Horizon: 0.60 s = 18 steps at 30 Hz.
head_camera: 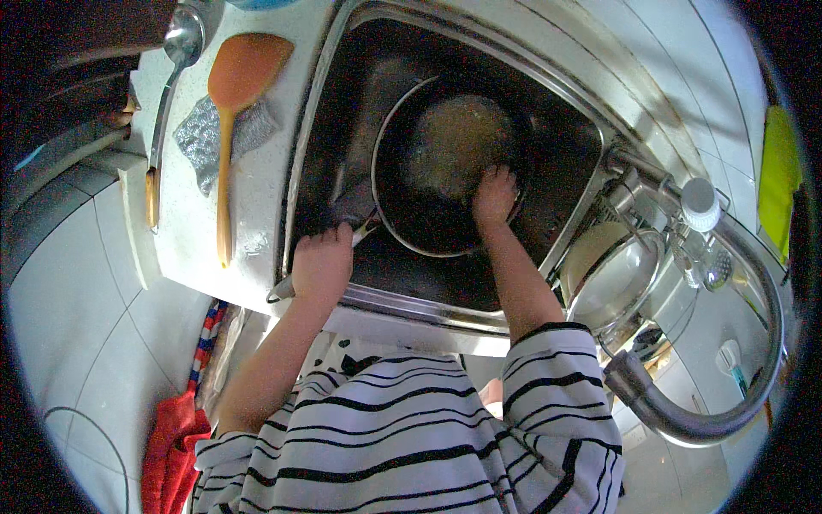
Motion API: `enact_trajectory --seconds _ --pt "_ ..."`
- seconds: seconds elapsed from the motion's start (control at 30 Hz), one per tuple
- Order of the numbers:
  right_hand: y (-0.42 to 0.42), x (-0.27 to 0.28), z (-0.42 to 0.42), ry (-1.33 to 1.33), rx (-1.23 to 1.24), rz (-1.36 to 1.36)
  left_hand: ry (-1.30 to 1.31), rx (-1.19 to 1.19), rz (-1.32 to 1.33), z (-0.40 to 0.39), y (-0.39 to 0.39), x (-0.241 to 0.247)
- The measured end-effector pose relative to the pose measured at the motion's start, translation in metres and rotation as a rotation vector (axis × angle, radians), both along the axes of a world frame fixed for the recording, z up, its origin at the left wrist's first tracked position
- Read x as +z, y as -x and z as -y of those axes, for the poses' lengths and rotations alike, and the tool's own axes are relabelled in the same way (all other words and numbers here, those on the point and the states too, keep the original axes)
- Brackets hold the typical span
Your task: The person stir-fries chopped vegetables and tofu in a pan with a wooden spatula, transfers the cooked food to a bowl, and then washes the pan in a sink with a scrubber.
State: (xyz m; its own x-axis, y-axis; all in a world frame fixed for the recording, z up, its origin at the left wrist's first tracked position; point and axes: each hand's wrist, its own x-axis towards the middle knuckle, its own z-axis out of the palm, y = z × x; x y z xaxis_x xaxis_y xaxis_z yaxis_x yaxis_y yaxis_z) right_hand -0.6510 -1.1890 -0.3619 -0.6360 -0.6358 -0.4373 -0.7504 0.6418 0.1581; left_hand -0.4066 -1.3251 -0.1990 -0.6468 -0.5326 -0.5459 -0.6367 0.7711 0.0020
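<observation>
A dark round pan (pixel 411 212) with a pale rim stands in a dark sink (pixel 398 276). Its handle points to the lower left, and my left hand (pixel 324 260) is closed around it, over the sink's near edge. My right hand (pixel 496 196) reaches inside the pan at its right side, fingers bent down; whether it holds something there cannot be told. A pale, murky patch (pixel 459 144) covers the pan's bottom. On the white counter left of the sink, a spatula with an orange head (pixel 247 67) lies partly on a grey cloth (pixel 192 138).
A metal ladle (pixel 185 38) lies at the counter's left. Right of the sink are a curved grey faucet pipe (pixel 764 308), a bottle with a white cap (pixel 700 199) and a metal pot or bowl (pixel 616 276). A red cloth (pixel 172 443) hangs at lower left.
</observation>
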Motion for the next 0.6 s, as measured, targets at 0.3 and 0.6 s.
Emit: enact_trajectory --seconds 0.3,0.6 --pt "0.047 -0.024 0.055 0.025 0.099 -0.007 0.038 -0.018 -0.063 0.001 -0.005 -0.008" --pt "0.056 -0.074 0.027 0.353 -0.046 0.111 0.057 -0.043 0.006 0.000 0.001 -0.003"
